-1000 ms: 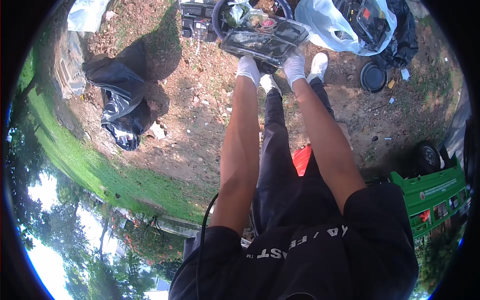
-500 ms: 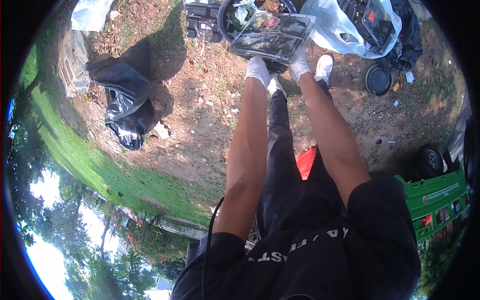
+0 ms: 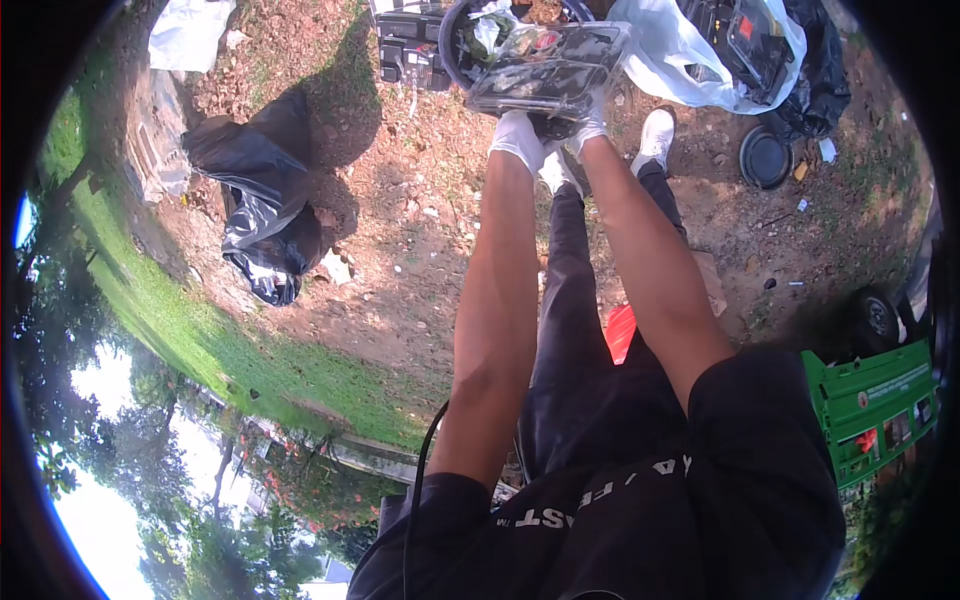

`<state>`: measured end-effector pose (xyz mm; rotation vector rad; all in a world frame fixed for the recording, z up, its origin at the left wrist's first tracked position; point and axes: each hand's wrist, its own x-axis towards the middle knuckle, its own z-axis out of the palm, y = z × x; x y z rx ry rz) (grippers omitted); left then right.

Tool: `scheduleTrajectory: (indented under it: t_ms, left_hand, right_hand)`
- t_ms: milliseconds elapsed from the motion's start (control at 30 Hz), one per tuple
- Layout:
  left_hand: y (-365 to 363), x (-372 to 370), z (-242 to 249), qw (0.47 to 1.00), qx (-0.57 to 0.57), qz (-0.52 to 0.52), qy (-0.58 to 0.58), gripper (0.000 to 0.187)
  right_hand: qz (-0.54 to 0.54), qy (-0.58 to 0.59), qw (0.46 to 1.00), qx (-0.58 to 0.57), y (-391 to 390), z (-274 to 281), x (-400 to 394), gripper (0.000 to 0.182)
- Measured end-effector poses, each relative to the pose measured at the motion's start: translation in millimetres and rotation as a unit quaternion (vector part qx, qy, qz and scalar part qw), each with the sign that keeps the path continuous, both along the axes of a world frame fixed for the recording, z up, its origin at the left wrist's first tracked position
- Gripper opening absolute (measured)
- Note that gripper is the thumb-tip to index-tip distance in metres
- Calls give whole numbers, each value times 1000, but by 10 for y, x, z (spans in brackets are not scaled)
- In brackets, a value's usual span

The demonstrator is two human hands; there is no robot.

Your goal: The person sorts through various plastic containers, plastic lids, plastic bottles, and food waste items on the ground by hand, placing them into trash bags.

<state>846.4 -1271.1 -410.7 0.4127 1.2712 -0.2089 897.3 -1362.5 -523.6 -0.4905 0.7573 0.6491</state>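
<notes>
Spillage is what I am worrying about: both gloved hands are gripping a clear plastic clamshell tray (image 3: 548, 72) near the top centre of the frame, the left hand (image 3: 519, 138) curled under its near left edge and the right hand (image 3: 589, 118) pinching its near right edge. The tray is sitting tilted, and I am judging that thin plastic held only along one side could flex or tip and drop whatever is inside; the dark contents are blurring together, so I cannot tell what they are. Just behind it, a black round bin (image 3: 490, 35) is showing green scraps and something red inside, and the tray is overlapping its rim. A white plastic bag (image 3: 672, 55) at the upper right is holding black trays, with a black round lid (image 3: 766, 156) lying on the dirt nearby. A tied black rubbish bag (image 3: 262, 195) is lying at the left. Loose dirt underfoot could also be making my footing unsteady.
</notes>
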Motion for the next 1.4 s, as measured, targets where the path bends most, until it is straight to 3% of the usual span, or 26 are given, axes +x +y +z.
scheduleTrajectory:
  t_ms: [133, 267, 367, 500, 533, 567, 600, 700, 733, 767, 800, 833, 900, 933, 967, 1033, 1067, 1167, 1200, 1333, 1400]
  left_hand:
    - [4, 103, 140, 999, -33, 33, 4, 40]
    - [-21, 49, 204, 998, -30, 23, 44, 39]
    - [13, 7, 176, 997, -24, -22, 72, 39]
    - [80, -12, 132, 997, -44, -27, 59, 39]
    - [71, -28, 171, 997, -27, -60, 37, 36]
    - [94, -15, 166, 997, -25, -62, 35, 36]
    - [112, -11, 134, 997, -19, -71, 38, 35]
    - [103, 62, 148, 997, -25, -66, 35, 36]
    - [83, 87, 174, 997, -38, -44, 42, 36]
    - [67, 119, 204, 997, -52, -22, 50, 37]
    - [48, 96, 154, 997, -60, -26, 37, 38]
    - [4, 74, 165, 997, -58, -25, 36, 38]
    - [-127, 32, 168, 999, -42, -21, 7, 38]
    - [-194, -77, -75, 996, 2, -82, -22, 37]
    - [-199, -19, -56, 996, 0, -85, -23, 37]
    - [-235, 39, 55, 997, -9, -8, 71, 37]
    - [-186, 48, 83, 998, -18, -1, 57, 37]
    - [-127, 100, 228, 996, -16, -31, 81, 38]
    - [-106, 88, 214, 996, -28, -19, 87, 37]
    - [-99, 2, 81, 996, -19, -1, 84, 37]
    - [-156, 88, 227, 996, 4, -25, 81, 37]
  right_hand:
    - [29, -5, 1000, 7, -44, 528, 35, 43]
    - [9, -58, 993, -101, -95, 506, 20, 46]
    - [-23, -30, 990, -132, -69, 501, 87, 42]
    - [-69, -52, 995, -43, -39, 575, 344, 43]
    - [27, -27, 979, -198, -48, 541, 486, 41]
    - [24, -29, 980, -197, -70, 377, 586, 41]
    - [131, -226, 893, -366, -106, 180, 646, 42]
    - [274, -433, 686, -516, -220, 44, 757, 37]
    - [236, -421, 714, -508, -210, -1, 704, 36]
    - [158, -281, 887, -332, -185, 57, 707, 36]
    - [12, -94, 980, -173, -159, 122, 711, 39]
    - [12, -92, 994, -49, -216, -444, 626, 48]
    - [37, -50, 998, -11, -175, -189, 449, 48]
    - [45, -17, 999, 8, -124, 165, 415, 50]
    - [41, -18, 999, 6, -84, 165, 422, 50]
    - [48, 14, 997, -59, -97, 109, 369, 54]
    - [48, 16, 997, -61, -124, 61, 377, 54]
    - [-37, -77, 988, -126, -191, -92, 547, 36]
    - [-15, -60, 989, -134, -278, -298, 612, 27]
    - [19, -92, 966, -240, -376, -309, 816, 27]
    - [98, -164, 906, -377, -433, -266, 870, 27]
